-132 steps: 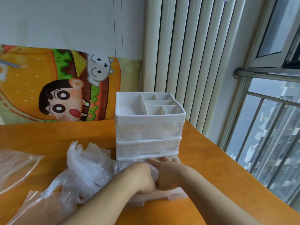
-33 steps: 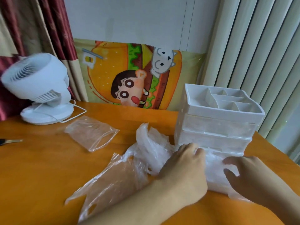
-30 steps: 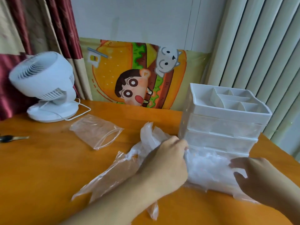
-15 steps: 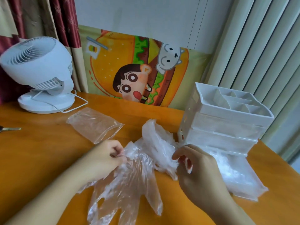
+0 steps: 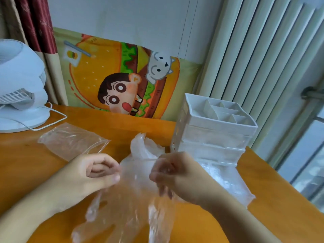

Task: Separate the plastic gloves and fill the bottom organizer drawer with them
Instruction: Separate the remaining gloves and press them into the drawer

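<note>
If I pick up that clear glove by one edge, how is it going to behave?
Probably very floppy: the plastic glove sags and wrinkles between the left hand and right hand. Likely almost weightless, being thin and see-through. It may cling to the glove pile.

The plastic gloves [image 5: 133, 199] are clear. The organizer [image 5: 215, 132] is white with translucent drawers, the fan [image 5: 19, 85] white, the table [image 5: 22, 165] orange wood. The poster [image 5: 122, 79] shows an orange-green burger cartoon; the curtain [image 5: 36, 23] is dark red and beige.
</note>
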A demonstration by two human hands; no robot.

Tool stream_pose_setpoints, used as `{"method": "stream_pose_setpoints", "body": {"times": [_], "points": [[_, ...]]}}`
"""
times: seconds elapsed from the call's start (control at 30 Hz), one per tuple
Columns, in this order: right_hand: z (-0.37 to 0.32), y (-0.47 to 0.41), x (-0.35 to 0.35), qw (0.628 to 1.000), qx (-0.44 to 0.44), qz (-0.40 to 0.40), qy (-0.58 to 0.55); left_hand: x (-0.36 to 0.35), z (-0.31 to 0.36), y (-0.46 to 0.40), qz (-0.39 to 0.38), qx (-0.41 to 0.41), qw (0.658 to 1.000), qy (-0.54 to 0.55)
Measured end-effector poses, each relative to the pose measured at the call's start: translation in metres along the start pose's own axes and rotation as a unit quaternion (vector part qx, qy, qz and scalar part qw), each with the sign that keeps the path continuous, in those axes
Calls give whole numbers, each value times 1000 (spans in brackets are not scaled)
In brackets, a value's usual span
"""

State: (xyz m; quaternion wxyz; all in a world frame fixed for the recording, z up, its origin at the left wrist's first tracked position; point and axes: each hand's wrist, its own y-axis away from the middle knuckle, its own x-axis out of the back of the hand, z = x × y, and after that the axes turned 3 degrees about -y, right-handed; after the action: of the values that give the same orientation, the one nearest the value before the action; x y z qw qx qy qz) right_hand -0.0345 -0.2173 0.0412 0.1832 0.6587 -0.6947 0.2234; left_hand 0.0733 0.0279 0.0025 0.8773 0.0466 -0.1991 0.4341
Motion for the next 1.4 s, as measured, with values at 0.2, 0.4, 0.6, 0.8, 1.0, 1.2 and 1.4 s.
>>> {"method": "stream_pose_setpoints", "body": {"times": [0.2, 0.4, 0.6, 0.8, 1.0, 1.2, 1.4], "points": [[59, 27, 102, 935, -53, 295, -188, -29, 17, -4, 254, -166, 941, -147], [103, 37, 119, 933, -102, 343, -24, -151, 122, -37, 89, -370, 882, -278], [122, 29, 121, 928, -118, 325, 136, -231, 107, -103, -54, -95, 900, -422], [141, 30, 124, 874, -191, 307, 324, -236, 95, -119, -113, 13, 876, -469], [130, 35, 117, 833, -162, 341, 405, -237, 100, -132, -191, 66, 854, -479], [110, 33, 99, 929, -120, 165, 309, -241, 96, -140, -215, 38, 843, -492], [114, 16, 108, 920, -259, -6, 294, -237, 90, -135, -169, 39, 873, -456]]}}
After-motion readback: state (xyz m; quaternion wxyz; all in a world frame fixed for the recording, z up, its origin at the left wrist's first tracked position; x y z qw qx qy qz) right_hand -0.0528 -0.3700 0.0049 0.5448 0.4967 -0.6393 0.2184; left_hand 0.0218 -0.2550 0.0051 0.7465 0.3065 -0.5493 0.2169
